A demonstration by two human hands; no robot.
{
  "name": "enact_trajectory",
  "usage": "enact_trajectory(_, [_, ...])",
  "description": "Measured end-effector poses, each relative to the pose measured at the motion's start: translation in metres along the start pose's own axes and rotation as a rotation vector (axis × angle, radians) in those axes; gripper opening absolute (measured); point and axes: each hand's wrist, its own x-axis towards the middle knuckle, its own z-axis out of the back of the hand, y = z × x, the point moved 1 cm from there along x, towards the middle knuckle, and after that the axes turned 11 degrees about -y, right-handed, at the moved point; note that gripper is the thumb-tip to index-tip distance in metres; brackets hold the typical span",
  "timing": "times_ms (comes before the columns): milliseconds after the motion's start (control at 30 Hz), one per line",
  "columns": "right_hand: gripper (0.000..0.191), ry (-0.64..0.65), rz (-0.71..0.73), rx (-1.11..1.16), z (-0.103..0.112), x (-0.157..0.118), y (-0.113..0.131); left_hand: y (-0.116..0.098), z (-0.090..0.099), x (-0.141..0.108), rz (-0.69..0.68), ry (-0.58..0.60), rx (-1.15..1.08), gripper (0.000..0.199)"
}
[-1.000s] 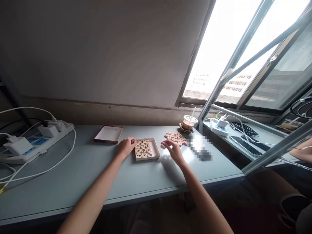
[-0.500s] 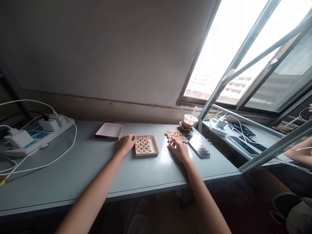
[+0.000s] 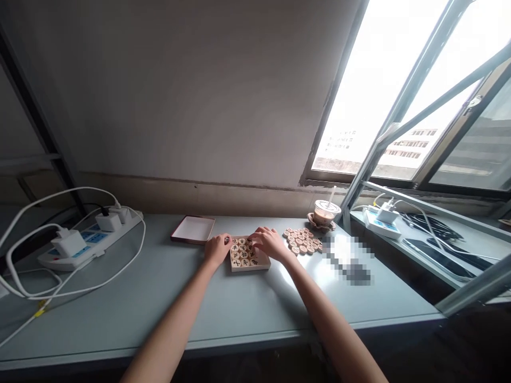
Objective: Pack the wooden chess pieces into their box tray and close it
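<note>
A shallow box [image 3: 249,268] holds rows of round wooden pieces [image 3: 244,255] with dark characters. My left hand [image 3: 217,248] is at the box's left edge, its fingers closed around something small and dark. Over the box's right part reaches my right hand [image 3: 270,244], fingers bent down; whatever lies under its fingertips is hidden. More round pieces [image 3: 302,240] with reddish characters lie in a cluster on the table to the right. The open box lid [image 3: 194,229] rests at the back left.
A drink cup [image 3: 325,211] stands in a holder behind the loose pieces, near a pixelated object. Power strips [image 3: 91,242] with chargers and looping white cables [image 3: 131,266] lie at the left. A metal frame [image 3: 369,154] rises at the right.
My right hand has moved left from the loose pieces to over the box. My left hand stays at the box's left edge. The view has shifted.
</note>
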Motion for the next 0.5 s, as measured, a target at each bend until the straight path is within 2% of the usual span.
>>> enact_trajectory(200, [0.019, -0.089, -0.087, -0.021, -0.023, 0.001, -0.008, 0.002, -0.004, 0.004, -0.004, 0.04, -0.03, 0.025])
enact_trajectory(300, [0.02, -0.085, -0.132, 0.01, -0.023, -0.004, -0.009, 0.002, -0.004, 0.004, -0.011, 0.037, -0.018, 0.026])
enact_trajectory(500, [0.018, -0.098, -0.078, 0.025, -0.02, -0.002, -0.004, 0.005, -0.006, 0.003, -0.016, 0.041, -0.037, 0.027])
